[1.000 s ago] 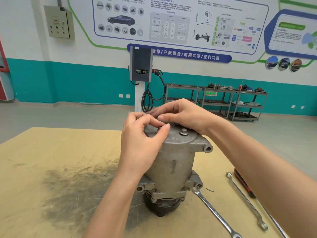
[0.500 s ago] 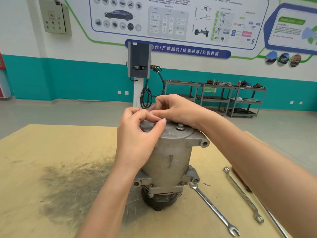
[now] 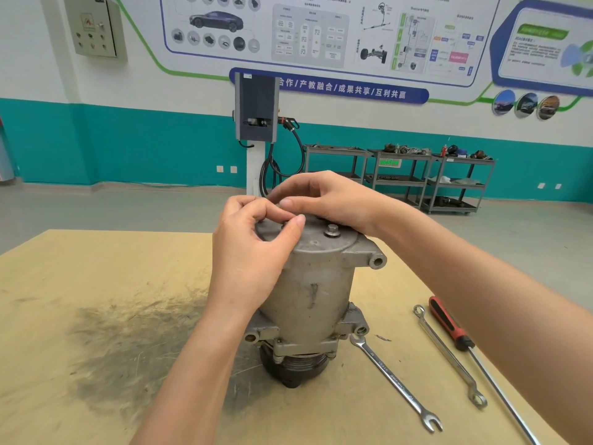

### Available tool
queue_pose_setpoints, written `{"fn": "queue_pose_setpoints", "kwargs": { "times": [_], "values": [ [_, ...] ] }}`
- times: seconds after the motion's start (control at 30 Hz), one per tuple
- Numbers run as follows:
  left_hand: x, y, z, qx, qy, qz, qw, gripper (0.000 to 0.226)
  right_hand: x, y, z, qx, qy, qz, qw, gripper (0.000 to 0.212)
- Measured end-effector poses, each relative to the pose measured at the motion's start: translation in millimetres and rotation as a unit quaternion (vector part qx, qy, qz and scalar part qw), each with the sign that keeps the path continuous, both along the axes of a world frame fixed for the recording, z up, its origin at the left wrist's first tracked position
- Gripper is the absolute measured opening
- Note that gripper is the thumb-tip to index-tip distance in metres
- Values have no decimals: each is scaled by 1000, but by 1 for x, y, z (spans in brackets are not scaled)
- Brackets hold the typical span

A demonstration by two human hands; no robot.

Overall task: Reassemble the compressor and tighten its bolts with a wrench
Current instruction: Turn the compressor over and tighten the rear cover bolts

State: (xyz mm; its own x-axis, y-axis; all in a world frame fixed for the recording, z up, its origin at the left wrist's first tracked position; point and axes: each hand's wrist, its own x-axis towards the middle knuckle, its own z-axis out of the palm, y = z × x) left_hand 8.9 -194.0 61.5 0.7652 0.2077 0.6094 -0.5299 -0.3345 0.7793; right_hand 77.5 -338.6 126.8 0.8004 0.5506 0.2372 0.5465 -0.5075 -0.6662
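The grey compressor stands upright on its black pulley in the middle of the table. One bolt head sticks up from its top cover. My left hand reaches over the cover's left edge, its thumb and forefinger pinching a small bolt that is mostly hidden. My right hand curls over the cover's far side, fingertips pinched together just above my left fingers; what they hold is hidden. A combination wrench lies by the compressor's right foot.
A second, slimmer wrench and a red-handled screwdriver lie further right on the table, partly under my right forearm. A dark grimy smear spreads left of the compressor. Shelving carts and a charging post stand far behind.
Both hands stay on the cover's top and their fingertips have shifted only a little. The compressor has not moved, and the view has tilted slightly.
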Motion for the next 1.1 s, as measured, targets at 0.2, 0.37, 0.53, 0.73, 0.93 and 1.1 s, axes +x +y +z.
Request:
{"fn": "queue_pose_setpoints", "kwargs": {
  "times": [0.2, 0.37, 0.53, 0.73, 0.93, 1.1],
  "values": [
    [1, 0, -1, -1, -5, 7, 1000, 10, 4, 9, 0, -31, -28, -18, 999, 15],
    [0, -1, -1, -4, -2, 4, 1000, 10, 3, -1, 0, -2, 5, 21, 1000, 14],
    [0, -1, -1, -6, -5, 5, 1000, 10, 5, -3, -1, 19, 33, 42, 998, 16],
    [1, -1, -2, -15, -8, 4, 1000, 10, 5, 3, -1, 3, 16, 7, 1000, 15],
    [1, -1, -2, -11, -7, 3, 1000, 9, 4, -1, -2, -3, -12, 16, 1000, 10],
    [2, -1, -2, -11, -8, 3, 1000, 9, 2, 3, 0, -16, -17, 8, 1000, 7]
  ]
}}
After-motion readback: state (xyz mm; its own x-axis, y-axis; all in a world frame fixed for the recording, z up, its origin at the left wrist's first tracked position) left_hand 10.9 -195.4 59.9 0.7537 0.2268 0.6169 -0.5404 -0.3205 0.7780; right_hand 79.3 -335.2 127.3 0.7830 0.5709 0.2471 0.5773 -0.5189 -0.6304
